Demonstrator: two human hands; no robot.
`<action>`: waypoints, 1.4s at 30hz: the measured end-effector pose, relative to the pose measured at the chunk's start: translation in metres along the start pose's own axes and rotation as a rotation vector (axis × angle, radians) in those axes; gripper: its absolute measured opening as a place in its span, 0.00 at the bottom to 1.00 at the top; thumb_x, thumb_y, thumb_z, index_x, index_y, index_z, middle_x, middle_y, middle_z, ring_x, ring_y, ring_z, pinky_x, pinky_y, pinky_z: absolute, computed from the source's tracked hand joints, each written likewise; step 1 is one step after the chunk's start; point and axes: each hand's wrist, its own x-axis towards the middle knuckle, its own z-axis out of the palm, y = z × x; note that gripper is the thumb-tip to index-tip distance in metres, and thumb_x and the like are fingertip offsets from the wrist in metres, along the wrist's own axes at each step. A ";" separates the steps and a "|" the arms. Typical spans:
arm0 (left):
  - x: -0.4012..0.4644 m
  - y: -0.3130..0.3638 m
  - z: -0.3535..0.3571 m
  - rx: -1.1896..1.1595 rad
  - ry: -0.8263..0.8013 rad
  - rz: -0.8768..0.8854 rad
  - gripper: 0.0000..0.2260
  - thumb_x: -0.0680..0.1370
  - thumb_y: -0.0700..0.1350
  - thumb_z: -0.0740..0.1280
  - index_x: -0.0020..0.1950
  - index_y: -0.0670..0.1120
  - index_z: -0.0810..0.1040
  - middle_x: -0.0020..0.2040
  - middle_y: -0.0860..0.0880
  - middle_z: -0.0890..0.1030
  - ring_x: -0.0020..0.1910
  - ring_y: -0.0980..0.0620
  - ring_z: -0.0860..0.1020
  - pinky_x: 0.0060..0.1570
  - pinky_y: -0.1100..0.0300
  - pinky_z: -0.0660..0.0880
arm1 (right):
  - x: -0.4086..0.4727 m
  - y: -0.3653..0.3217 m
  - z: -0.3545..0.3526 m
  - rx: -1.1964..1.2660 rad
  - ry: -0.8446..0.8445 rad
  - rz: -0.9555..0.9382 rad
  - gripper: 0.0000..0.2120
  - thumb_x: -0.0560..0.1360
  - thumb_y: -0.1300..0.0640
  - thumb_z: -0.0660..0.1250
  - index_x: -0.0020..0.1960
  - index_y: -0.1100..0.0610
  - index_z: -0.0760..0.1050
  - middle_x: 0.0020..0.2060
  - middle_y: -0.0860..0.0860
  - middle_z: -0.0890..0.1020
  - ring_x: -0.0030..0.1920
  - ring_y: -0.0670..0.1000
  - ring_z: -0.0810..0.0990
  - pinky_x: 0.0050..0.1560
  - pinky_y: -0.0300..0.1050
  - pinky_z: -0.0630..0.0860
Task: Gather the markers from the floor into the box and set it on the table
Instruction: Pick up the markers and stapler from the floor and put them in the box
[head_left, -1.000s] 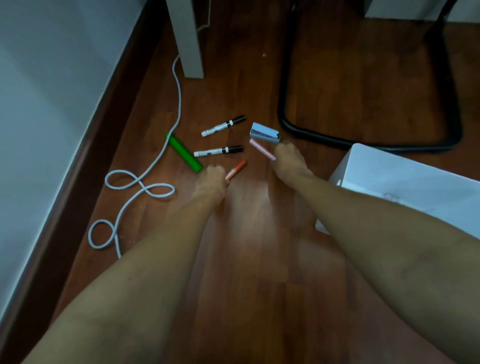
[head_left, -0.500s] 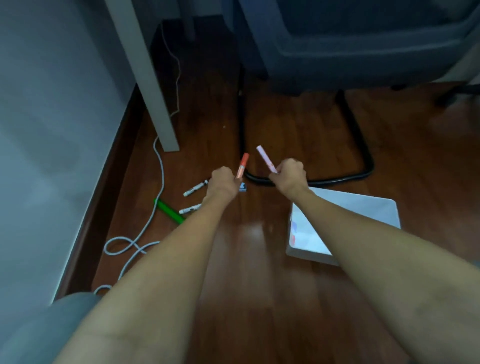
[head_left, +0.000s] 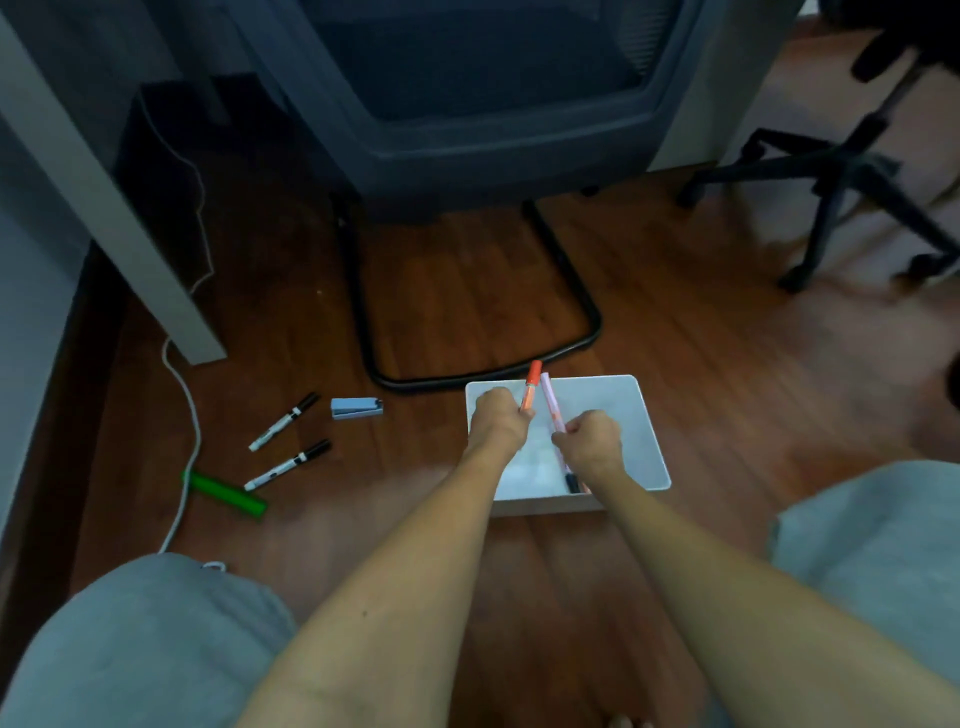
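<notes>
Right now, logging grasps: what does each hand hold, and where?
Left hand grips the orange marker by its lower end; right hand grips the pink marker around mid-barrel.

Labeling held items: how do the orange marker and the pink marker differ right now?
Colour: the orange marker is bright orange, the pink marker pale pink.
Holder: the orange marker is in the left hand, the pink marker in the right hand.
Pose: the orange marker stands nearly upright, the pink marker leans up and left toward it.
Shared: both are gripped over the white box, not yet released.
</notes>
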 end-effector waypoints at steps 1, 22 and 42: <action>-0.002 -0.002 0.005 0.001 -0.008 0.000 0.18 0.78 0.51 0.69 0.48 0.34 0.82 0.51 0.34 0.84 0.51 0.37 0.83 0.47 0.51 0.78 | -0.002 0.006 0.001 -0.010 0.001 0.007 0.11 0.73 0.59 0.72 0.46 0.67 0.84 0.43 0.64 0.85 0.44 0.63 0.83 0.38 0.43 0.68; 0.014 -0.188 -0.122 -0.219 0.534 -0.188 0.08 0.78 0.37 0.68 0.52 0.35 0.84 0.52 0.37 0.85 0.55 0.40 0.82 0.58 0.53 0.75 | 0.013 -0.159 0.127 -0.084 -0.223 -0.614 0.11 0.76 0.58 0.70 0.56 0.62 0.81 0.54 0.59 0.82 0.54 0.58 0.83 0.58 0.50 0.79; 0.044 -0.287 -0.090 0.184 0.628 -0.251 0.08 0.80 0.39 0.65 0.48 0.34 0.79 0.55 0.36 0.77 0.53 0.35 0.79 0.49 0.47 0.74 | 0.052 -0.147 0.240 -0.408 -0.343 -0.718 0.15 0.77 0.60 0.68 0.62 0.64 0.77 0.59 0.63 0.80 0.58 0.62 0.81 0.57 0.52 0.80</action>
